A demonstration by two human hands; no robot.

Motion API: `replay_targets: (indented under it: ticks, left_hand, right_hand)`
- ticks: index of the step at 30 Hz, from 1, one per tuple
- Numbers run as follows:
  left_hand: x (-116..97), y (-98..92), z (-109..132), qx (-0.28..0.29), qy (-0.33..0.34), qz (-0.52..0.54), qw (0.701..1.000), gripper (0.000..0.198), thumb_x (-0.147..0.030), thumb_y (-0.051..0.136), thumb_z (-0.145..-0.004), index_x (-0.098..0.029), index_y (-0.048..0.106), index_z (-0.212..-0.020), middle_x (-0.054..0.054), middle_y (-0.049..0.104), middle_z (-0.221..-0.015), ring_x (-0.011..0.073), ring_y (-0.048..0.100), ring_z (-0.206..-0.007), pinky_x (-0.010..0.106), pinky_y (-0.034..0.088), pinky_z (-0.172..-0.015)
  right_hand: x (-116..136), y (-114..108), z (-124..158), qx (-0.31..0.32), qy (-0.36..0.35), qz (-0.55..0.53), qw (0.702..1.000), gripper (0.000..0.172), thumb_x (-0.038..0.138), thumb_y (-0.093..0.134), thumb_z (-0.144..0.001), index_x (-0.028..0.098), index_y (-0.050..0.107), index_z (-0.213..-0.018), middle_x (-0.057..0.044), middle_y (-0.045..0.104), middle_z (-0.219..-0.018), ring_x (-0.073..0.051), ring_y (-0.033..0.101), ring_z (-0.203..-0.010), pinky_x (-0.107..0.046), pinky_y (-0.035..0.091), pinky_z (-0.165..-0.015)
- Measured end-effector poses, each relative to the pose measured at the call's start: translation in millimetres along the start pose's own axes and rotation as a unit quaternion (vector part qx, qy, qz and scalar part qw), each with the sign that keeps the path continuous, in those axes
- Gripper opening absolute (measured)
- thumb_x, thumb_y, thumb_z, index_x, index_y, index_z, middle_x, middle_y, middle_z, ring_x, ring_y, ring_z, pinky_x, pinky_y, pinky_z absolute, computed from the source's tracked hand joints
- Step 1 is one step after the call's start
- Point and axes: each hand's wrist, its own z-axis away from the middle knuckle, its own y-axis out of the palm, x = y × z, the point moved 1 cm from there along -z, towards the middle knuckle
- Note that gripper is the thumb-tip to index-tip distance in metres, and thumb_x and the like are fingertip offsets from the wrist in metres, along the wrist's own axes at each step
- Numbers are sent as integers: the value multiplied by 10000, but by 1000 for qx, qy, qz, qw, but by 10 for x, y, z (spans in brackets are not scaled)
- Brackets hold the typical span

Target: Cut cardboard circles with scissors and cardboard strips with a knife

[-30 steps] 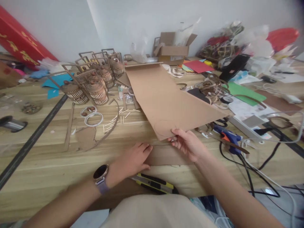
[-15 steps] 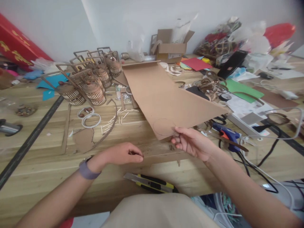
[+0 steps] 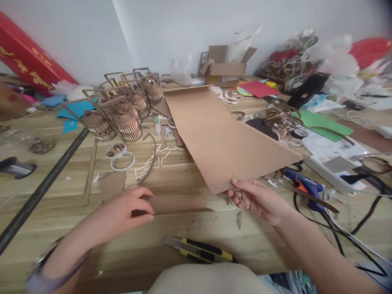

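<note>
My left hand (image 3: 125, 208) is closed on one end of a narrow brown cardboard strip (image 3: 180, 203), holding it just above the wooden table (image 3: 61, 228). My right hand (image 3: 255, 199) pinches the near corner of a large brown cardboard sheet (image 3: 220, 139), which rises off the table and reaches toward the back. A faint pencilled circle shows near that corner. A yellow and black utility knife (image 3: 200, 250) lies on the table close to me, between my arms.
Several small slatted cardboard lanterns (image 3: 122, 112) stand at the back left, with white rings (image 3: 122, 160) and small sticks before them. A blue glue gun (image 3: 303, 185) and black cables lie right. An open carton (image 3: 225, 67), coloured paper and bags crowd the back.
My left hand has picked up the cardboard strip from the table and pulled it leftward. My right hand still holds the big sheet's corner, now a little lower in view.
</note>
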Motion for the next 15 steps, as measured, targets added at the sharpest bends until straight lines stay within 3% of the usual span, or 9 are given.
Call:
replay_targets:
  ticks: [3, 6, 9, 15]
  left_hand:
    - [106, -255, 134, -132, 10, -46, 990, 147, -493, 737, -737, -380, 813, -681, 54, 760, -1014, 326, 661, -975, 364, 499, -872]
    - [170, -375, 72, -238, 11, -77, 968, 156, -525, 728, -728, -391, 807, -716, 52, 741, -969, 330, 632, -927, 403, 482, -905]
    - [229, -284, -180, -316, 12, -120, 941, 205, -499, 665, -801, -335, 784, -768, 71, 721, -1018, 347, 607, -992, 475, 426, -1000]
    - [406, 27, -688, -348, -5, -174, 921, 228, -372, 594, -920, -227, 736, -814, 128, 688, -1067, 344, 591, -1104, 498, 418, -1042]
  right_hand:
    - [-69, -1, -34, -1, 1, -4, 1000, 298, 360, 938, -657, 109, 780, -641, -49, 733, -624, -77, 608, -485, -139, 511, -457]
    - [-149, 5, -71, -5, 4, 1, 1000, 326, 382, 940, -654, 98, 781, -631, -52, 722, -616, -74, 598, -483, -135, 511, -454]
    - [-237, 19, -97, -11, 10, 3, 1000, 342, 402, 943, -647, 105, 777, -626, -45, 711, -605, -73, 591, -484, -138, 507, -457]
    - [-368, 59, -108, -17, 3, 14, 1000, 370, 441, 949, -636, 118, 769, -629, -39, 714, -613, -58, 582, -485, -120, 490, -460]
